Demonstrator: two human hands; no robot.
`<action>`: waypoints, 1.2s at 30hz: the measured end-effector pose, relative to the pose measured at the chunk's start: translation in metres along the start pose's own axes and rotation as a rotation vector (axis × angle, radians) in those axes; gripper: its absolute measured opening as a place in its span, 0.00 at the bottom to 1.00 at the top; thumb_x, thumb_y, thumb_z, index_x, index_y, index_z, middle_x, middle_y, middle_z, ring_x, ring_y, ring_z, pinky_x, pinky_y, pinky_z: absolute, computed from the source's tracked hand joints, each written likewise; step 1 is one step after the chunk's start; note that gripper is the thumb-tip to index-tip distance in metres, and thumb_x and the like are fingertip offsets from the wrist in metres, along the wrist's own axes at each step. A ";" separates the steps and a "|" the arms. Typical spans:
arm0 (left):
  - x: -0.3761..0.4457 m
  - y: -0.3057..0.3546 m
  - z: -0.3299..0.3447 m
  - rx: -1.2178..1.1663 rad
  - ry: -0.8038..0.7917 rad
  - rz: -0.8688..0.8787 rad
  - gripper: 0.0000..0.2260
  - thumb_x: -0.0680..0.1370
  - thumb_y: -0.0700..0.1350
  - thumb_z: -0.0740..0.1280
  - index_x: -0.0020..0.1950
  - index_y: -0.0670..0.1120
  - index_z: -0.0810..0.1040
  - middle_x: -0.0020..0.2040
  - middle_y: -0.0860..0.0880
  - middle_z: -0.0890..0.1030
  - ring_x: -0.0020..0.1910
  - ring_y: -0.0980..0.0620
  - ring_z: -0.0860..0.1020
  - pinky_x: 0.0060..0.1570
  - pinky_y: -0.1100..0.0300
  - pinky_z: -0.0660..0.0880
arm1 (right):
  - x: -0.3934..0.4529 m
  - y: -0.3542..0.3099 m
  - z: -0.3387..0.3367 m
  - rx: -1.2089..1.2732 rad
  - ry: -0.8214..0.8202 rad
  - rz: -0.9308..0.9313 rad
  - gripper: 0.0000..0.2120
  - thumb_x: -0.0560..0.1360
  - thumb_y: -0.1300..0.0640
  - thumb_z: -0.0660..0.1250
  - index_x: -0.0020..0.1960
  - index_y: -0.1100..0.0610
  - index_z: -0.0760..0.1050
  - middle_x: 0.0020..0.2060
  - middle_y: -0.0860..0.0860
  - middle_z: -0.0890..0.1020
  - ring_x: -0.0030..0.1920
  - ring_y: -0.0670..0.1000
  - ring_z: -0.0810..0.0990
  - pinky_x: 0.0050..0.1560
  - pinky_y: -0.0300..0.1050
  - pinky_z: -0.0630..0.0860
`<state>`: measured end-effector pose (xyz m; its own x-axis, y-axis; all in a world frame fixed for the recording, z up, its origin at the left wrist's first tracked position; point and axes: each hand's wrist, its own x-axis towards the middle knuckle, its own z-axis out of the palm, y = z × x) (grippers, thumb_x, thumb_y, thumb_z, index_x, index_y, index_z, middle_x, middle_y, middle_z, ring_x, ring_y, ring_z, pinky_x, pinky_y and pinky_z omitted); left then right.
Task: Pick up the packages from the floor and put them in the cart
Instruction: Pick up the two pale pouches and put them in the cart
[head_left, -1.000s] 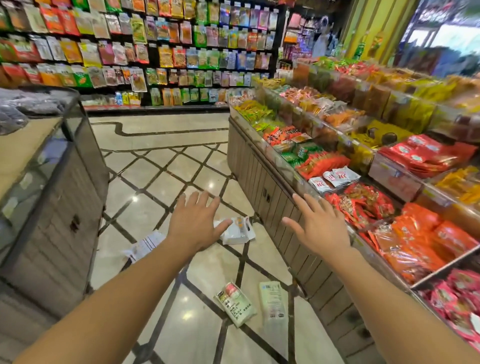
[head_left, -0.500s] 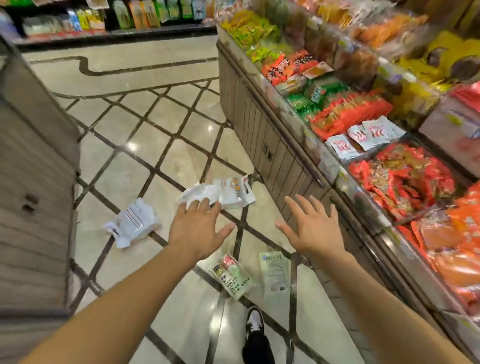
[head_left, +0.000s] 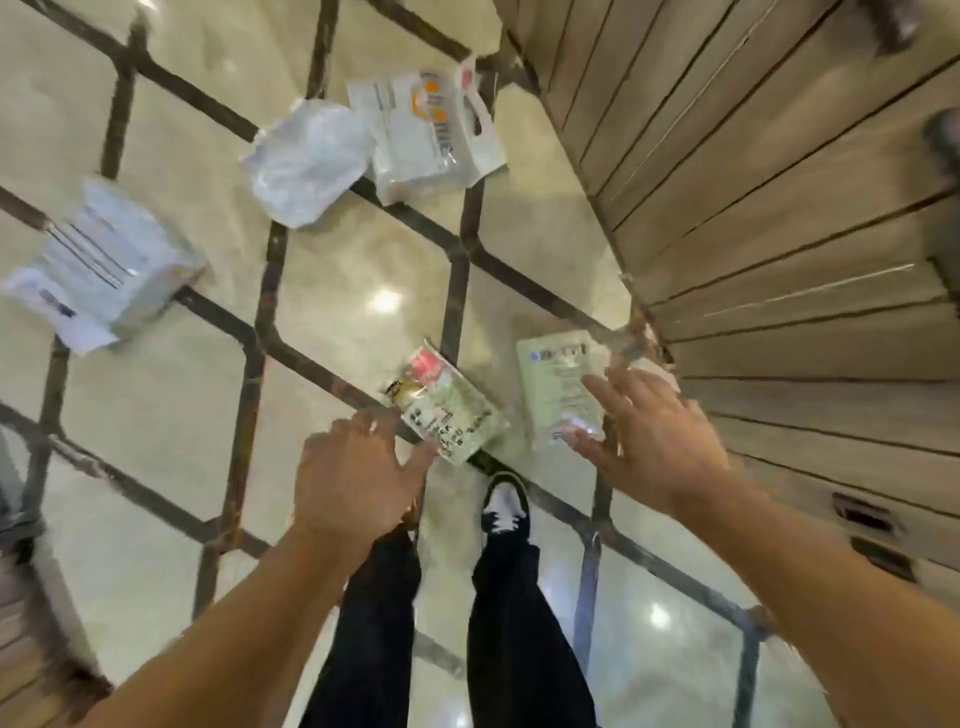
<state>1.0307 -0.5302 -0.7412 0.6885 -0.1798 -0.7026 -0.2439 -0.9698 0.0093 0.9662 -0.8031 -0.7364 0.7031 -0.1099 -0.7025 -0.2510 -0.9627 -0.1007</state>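
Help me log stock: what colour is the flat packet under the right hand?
Pale green packet with dark print, head view.

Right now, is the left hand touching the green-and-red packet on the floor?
Cannot tell. In the head view the left hand overlaps the lower edge of the green-and-red packet, but motion blur and the top-down angle hide any contact or gap.

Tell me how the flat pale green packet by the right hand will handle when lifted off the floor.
The pale green packet lies flat and thin, so it probably bends and weighs little. Its glossy film on the polished floor may slide away from the right hand.
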 end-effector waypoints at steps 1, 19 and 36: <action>0.019 0.005 0.025 0.013 -0.028 0.016 0.35 0.78 0.69 0.43 0.76 0.52 0.71 0.69 0.47 0.79 0.65 0.43 0.77 0.63 0.49 0.72 | 0.018 0.006 0.021 0.008 -0.031 0.018 0.36 0.82 0.30 0.53 0.85 0.44 0.53 0.84 0.49 0.58 0.83 0.55 0.57 0.77 0.58 0.64; 0.264 0.032 0.293 -1.091 0.094 -0.697 0.51 0.70 0.63 0.79 0.81 0.46 0.53 0.62 0.43 0.77 0.54 0.38 0.80 0.54 0.46 0.77 | 0.292 0.063 0.274 0.682 0.220 0.601 0.65 0.63 0.26 0.77 0.86 0.52 0.47 0.81 0.56 0.64 0.81 0.63 0.61 0.80 0.63 0.58; 0.240 0.009 0.208 -1.249 0.073 -0.583 0.52 0.47 0.63 0.86 0.66 0.49 0.72 0.52 0.47 0.86 0.47 0.40 0.86 0.50 0.36 0.83 | 0.241 0.054 0.251 1.202 0.235 0.529 0.45 0.64 0.55 0.87 0.71 0.61 0.64 0.52 0.43 0.82 0.50 0.44 0.83 0.56 0.45 0.81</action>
<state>1.0521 -0.5482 -1.0576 0.5223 0.3289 -0.7868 0.8310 -0.4033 0.3831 0.9556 -0.8200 -1.0879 0.4061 -0.5569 -0.7245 -0.8689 0.0102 -0.4948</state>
